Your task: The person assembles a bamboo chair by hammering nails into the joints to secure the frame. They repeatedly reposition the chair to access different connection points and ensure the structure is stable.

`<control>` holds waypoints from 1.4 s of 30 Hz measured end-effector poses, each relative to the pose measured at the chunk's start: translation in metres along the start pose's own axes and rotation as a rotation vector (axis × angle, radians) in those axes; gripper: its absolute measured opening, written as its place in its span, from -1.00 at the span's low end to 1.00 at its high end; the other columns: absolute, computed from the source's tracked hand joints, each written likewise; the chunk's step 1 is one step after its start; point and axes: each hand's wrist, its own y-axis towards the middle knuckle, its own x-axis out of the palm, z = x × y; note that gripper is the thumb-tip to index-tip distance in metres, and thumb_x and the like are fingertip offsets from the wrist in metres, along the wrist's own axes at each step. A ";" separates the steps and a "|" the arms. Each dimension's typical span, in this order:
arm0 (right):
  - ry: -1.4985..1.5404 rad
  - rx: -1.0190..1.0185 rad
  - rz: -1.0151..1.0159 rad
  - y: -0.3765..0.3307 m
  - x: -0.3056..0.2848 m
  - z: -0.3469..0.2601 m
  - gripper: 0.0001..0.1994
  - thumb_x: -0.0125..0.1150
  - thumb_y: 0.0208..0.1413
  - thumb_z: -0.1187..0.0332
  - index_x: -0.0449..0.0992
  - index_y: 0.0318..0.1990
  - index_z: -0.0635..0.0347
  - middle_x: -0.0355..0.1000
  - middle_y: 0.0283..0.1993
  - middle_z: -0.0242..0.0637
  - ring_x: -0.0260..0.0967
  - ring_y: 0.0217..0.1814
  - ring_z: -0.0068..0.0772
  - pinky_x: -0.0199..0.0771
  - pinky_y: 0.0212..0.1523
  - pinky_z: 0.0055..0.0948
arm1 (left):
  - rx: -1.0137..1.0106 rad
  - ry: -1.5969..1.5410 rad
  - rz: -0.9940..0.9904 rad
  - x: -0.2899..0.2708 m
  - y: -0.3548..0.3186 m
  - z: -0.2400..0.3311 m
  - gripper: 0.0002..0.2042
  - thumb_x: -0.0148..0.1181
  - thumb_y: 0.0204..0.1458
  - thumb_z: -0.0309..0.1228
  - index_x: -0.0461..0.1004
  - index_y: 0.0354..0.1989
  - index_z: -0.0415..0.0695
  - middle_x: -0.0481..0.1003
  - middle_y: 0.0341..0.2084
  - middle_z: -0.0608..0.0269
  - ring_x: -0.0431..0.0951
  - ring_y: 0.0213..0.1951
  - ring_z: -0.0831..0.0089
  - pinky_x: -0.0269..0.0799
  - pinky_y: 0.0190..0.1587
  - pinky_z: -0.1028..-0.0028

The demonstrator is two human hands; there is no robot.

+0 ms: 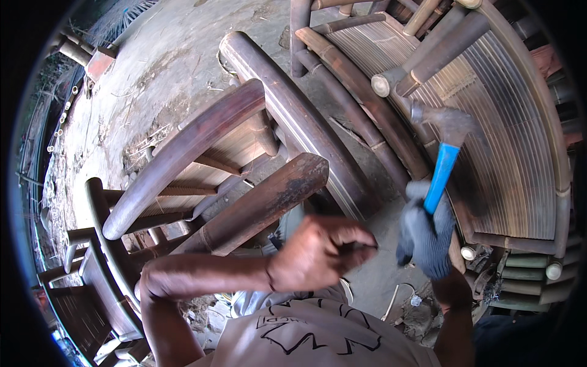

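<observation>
A hammer with a blue handle and a worn metal head is held upright in my right hand, which wears a grey knitted glove. The head is partly smeared by motion, in front of a slatted bamboo seat. My bare left hand is closed in front of my chest, fingers curled toward the thumb; whatever they may hold cannot be made out. Just beyond that hand lies a thick dark split bamboo piece, slanting up to the right. A long dark bamboo pole runs behind it.
On the left stands a bamboo chair frame with a curved armrest. A large slatted bamboo panel with round rails fills the right. Several green bamboo lengths lie at the lower right. Bits of debris lie on the concrete floor.
</observation>
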 end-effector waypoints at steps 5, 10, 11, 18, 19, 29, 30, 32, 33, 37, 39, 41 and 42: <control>0.151 -0.055 -0.170 -0.021 0.002 0.018 -0.65 0.13 0.18 0.53 0.27 0.11 0.36 0.36 -0.48 -0.31 0.22 -0.69 -0.63 0.26 -0.69 -0.59 | 0.067 0.141 0.009 0.034 -0.001 -0.006 -0.88 0.32 -0.09 -0.52 0.57 -0.34 -0.14 0.59 -0.44 0.23 0.62 -0.42 0.36 0.59 -0.36 0.38; 0.225 0.018 -0.147 -0.014 0.005 -0.004 -0.68 0.02 0.27 0.43 0.27 0.12 0.33 0.35 -0.48 -0.27 0.14 -0.76 -0.65 0.24 -0.78 -0.57 | 0.233 0.372 0.018 -0.012 0.023 -0.038 -0.88 0.31 -0.08 -0.49 0.62 -0.33 -0.09 0.61 -0.40 0.26 0.64 -0.36 0.35 0.62 -0.31 0.39; 0.187 0.012 -0.092 -0.012 -0.002 -0.007 -0.68 0.03 0.27 0.41 0.29 0.12 0.33 0.34 -0.49 -0.29 0.13 -0.75 -0.65 0.23 -0.78 -0.57 | 0.129 0.357 0.090 -0.029 0.036 -0.043 -0.93 0.30 0.01 -0.50 0.63 -0.32 -0.12 0.63 -0.36 0.24 0.65 -0.32 0.42 0.61 -0.27 0.41; 0.095 0.042 0.055 -0.003 -0.016 -0.008 -0.68 0.02 0.25 0.42 0.36 0.12 0.31 0.29 -0.54 -0.40 0.04 -0.76 -0.73 0.02 -0.77 -0.66 | -0.093 0.254 0.140 -0.076 0.062 -0.071 -0.86 0.26 0.10 -0.48 0.61 -0.22 -0.28 0.63 -0.37 0.08 0.62 -0.30 0.47 0.52 -0.20 0.46; 0.091 0.056 0.038 -0.002 -0.017 -0.007 -0.67 0.03 0.25 0.42 0.36 0.13 0.33 0.29 -0.54 -0.40 0.04 -0.75 -0.73 0.02 -0.77 -0.66 | -0.096 0.262 0.127 -0.076 0.061 -0.072 -0.86 0.26 0.10 -0.49 0.61 -0.23 -0.28 0.63 -0.36 0.07 0.62 -0.30 0.46 0.52 -0.20 0.46; -0.348 -0.237 -0.174 0.008 -0.011 0.001 -0.51 0.00 0.29 0.42 0.15 0.34 0.33 0.38 -0.45 -0.27 0.29 -0.55 -0.61 0.39 -0.49 -0.55 | 0.048 0.357 0.088 -0.078 0.058 -0.071 -0.87 0.23 0.02 -0.59 0.59 -0.24 -0.27 0.61 -0.36 0.05 0.65 -0.29 0.26 0.54 -0.20 0.41; -0.464 -0.364 -0.158 0.009 -0.009 0.002 -0.49 -0.01 0.29 0.43 0.13 0.36 0.32 0.39 -0.44 -0.25 0.31 -0.53 -0.59 0.42 -0.45 -0.51 | 0.048 0.362 0.085 -0.078 0.058 -0.070 -0.87 0.22 0.02 -0.59 0.59 -0.25 -0.27 0.60 -0.36 0.05 0.65 -0.29 0.25 0.54 -0.20 0.40; -0.780 -0.488 -0.220 0.013 -0.010 -0.010 -0.46 0.03 0.26 0.44 0.13 0.37 0.31 0.47 -0.13 0.04 0.52 -0.20 -0.18 0.54 -0.13 -0.29 | 0.031 0.390 0.077 -0.077 0.058 -0.069 -0.87 0.22 0.02 -0.60 0.59 -0.25 -0.27 0.60 -0.37 0.07 0.64 -0.30 0.31 0.53 -0.21 0.42; -0.896 -0.576 -0.261 0.019 -0.009 -0.013 -0.47 0.04 0.25 0.44 0.15 0.36 0.32 0.45 -0.03 0.10 0.52 -0.09 -0.08 0.54 -0.06 -0.26 | 0.016 0.412 0.071 -0.077 0.057 -0.069 -0.88 0.22 0.03 -0.60 0.59 -0.25 -0.29 0.60 -0.38 0.09 0.63 -0.30 0.37 0.52 -0.21 0.44; -0.947 -0.526 -0.295 0.019 -0.012 -0.028 -0.49 0.08 0.23 0.44 0.19 0.32 0.38 0.28 0.27 0.20 0.36 0.24 0.11 0.43 0.17 -0.19 | 0.021 0.418 0.074 -0.076 0.058 -0.070 -0.88 0.21 0.03 -0.60 0.59 -0.25 -0.27 0.59 -0.40 0.11 0.61 -0.34 0.44 0.51 -0.26 0.44; -0.932 -0.517 -0.273 0.017 -0.014 -0.023 -0.50 0.07 0.24 0.44 0.20 0.31 0.39 0.28 0.26 0.20 0.36 0.24 0.11 0.43 0.17 -0.19 | 0.043 0.356 0.096 -0.075 0.059 -0.070 -0.88 0.21 0.02 -0.60 0.59 -0.26 -0.26 0.59 -0.41 0.10 0.61 -0.36 0.43 0.50 -0.26 0.43; -0.994 -0.462 -0.309 0.018 -0.012 -0.027 -0.50 0.05 0.25 0.43 0.20 0.31 0.39 0.28 0.26 0.23 0.36 0.24 0.12 0.42 0.17 -0.19 | 0.000 0.362 0.093 -0.074 0.058 -0.063 -0.88 0.20 0.02 -0.60 0.58 -0.27 -0.26 0.59 -0.41 0.11 0.61 -0.36 0.42 0.51 -0.26 0.43; -1.064 -0.413 -0.355 0.020 -0.009 -0.031 -0.51 0.05 0.25 0.43 0.19 0.31 0.39 0.27 0.26 0.24 0.35 0.25 0.13 0.41 0.18 -0.19 | -0.021 0.369 0.094 -0.076 0.056 -0.059 -0.88 0.19 0.02 -0.60 0.58 -0.27 -0.26 0.58 -0.42 0.11 0.61 -0.36 0.42 0.51 -0.26 0.43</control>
